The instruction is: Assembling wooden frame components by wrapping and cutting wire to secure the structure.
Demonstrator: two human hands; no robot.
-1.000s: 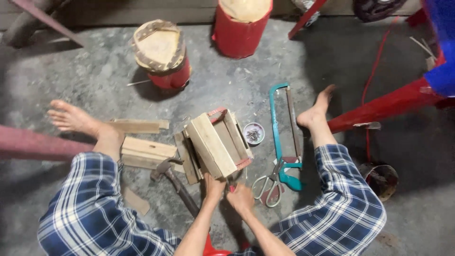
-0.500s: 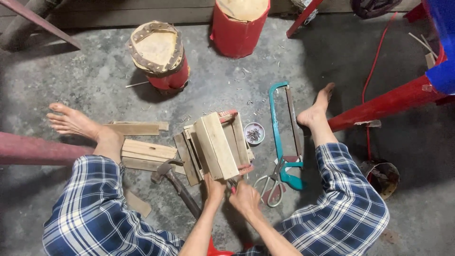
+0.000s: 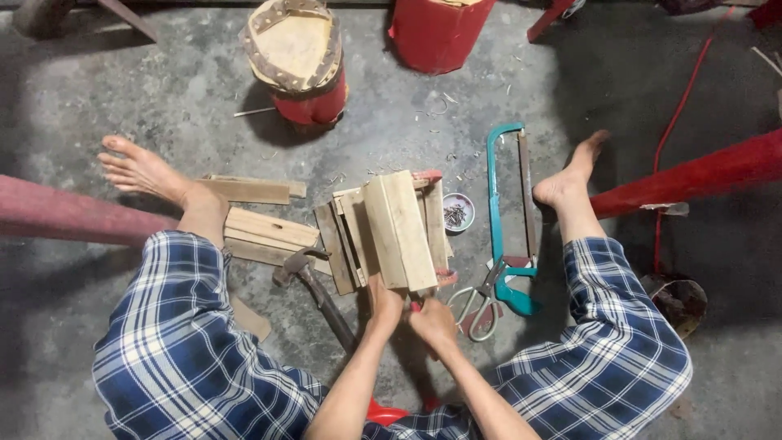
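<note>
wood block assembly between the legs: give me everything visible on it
The wooden assembly is a cluster of pale, rough-sawn slats and blocks stood side by side on the concrete floor, between the person's legs. One thick, lighter block lies on top, slightly tilted. A reddish piece shows at its far end and near corner. The left hand grips its near edge; the right hand sits just beside, contact unclear. Loose planks lie to its left, seemingly touching; a hammer lies just beside them.

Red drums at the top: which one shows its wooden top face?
The left red drum, tilted, shows its pale wooden face with a studded rim. The right red drum is cut off by the frame, only its red side showing.
</note>
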